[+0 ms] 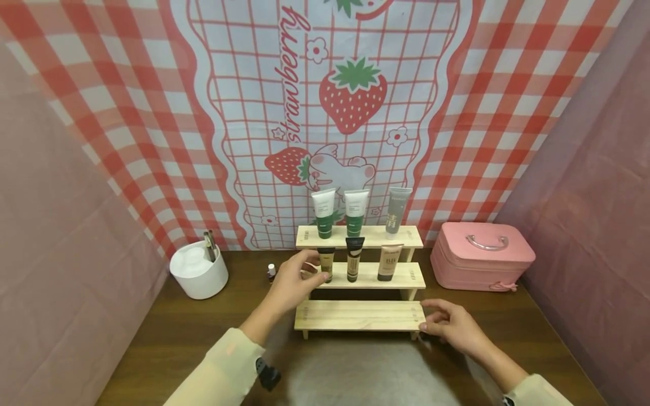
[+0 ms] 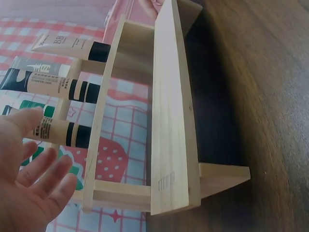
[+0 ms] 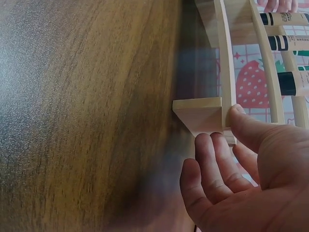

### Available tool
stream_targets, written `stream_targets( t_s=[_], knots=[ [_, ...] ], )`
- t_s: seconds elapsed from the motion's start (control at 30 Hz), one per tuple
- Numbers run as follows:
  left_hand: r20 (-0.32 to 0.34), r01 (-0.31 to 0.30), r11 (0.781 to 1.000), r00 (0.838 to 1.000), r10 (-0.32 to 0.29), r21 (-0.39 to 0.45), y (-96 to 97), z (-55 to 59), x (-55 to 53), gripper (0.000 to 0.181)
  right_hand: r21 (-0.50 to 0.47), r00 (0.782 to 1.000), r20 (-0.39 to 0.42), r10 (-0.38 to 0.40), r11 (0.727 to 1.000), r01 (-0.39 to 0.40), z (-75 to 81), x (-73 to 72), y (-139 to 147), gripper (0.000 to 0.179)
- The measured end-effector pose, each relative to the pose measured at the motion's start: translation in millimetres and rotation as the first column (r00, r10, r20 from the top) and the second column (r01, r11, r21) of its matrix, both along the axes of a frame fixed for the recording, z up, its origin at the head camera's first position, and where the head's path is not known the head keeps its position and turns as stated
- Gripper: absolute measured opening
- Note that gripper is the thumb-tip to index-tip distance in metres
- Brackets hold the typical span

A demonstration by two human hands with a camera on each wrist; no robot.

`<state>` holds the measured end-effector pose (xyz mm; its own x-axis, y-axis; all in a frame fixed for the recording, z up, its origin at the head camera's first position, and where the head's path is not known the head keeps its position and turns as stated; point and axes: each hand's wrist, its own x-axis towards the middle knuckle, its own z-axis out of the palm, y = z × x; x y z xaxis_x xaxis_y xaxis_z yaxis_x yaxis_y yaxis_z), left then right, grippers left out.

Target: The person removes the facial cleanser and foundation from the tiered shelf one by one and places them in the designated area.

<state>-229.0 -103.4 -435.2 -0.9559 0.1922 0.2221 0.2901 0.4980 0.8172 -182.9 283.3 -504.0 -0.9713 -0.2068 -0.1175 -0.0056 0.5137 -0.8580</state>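
Observation:
On the middle tier of a three-tier wooden display stand [image 1: 359,316], my left hand [image 1: 293,277] pinches a small beige-and-black cosmetic tube [image 1: 327,260] at its left side. The thumb lies over the tube's front, and the other fingers curl beside it. To its right stand a similar beige-and-black tube [image 1: 352,259] and a pinkish BB cream tube [image 1: 389,263], caps down. My right hand [image 1: 454,326] grips the right end of the bottom tier; in the right wrist view, its thumb [image 3: 237,112] rests at the board's edge with fingers by the leg [image 3: 200,113].
The top tier holds two white-and-green tubes [image 1: 325,213] and a grey tube [image 1: 398,211]. A pink case [image 1: 484,254] stands right of the stand. To the left are a white round container [image 1: 200,273] with brushes and a small white-capped bottle [image 1: 271,272].

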Motion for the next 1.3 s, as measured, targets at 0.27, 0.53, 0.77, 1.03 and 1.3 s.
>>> stream_targets(
  t_s=[0.27, 0.53, 0.77, 1.03, 1.3],
  knots=[
    [-0.002, -0.011, 0.999, 1.000, 0.011, -0.032, 4.7, -1.2, -3.7, 0.023, -0.002, 1.000, -0.004, 0.013, 1.000, -0.013, -1.6, -0.1, -0.1, 0.061],
    [-0.016, -0.040, 0.998, 0.999, 0.039, -0.050, 3.0, 0.8, -0.7, 0.016, -0.013, 0.999, -0.005, 0.044, 0.999, -0.044, -4.6, -1.0, 1.3, 0.062],
    [-0.087, -0.076, 0.997, 0.994, 0.073, -0.029, -18.3, 5.4, 6.9, 0.017, -0.022, 0.998, -0.006, 0.061, 0.998, -0.061, -0.2, -1.6, 1.9, 0.063],
    [-0.079, -0.129, 0.990, 0.989, 0.124, -0.061, -61.7, -4.1, 23.6, 0.018, -0.012, 0.999, 0.023, 0.043, 0.999, -0.042, -0.3, -3.0, 3.2, 0.064],
    [0.026, -0.160, 0.986, 0.987, 0.161, -0.055, -96.7, -34.6, 33.6, 0.017, -0.043, 0.998, 0.029, 0.052, 0.998, -0.051, -2.6, -3.4, 3.6, 0.064]
  ],
)
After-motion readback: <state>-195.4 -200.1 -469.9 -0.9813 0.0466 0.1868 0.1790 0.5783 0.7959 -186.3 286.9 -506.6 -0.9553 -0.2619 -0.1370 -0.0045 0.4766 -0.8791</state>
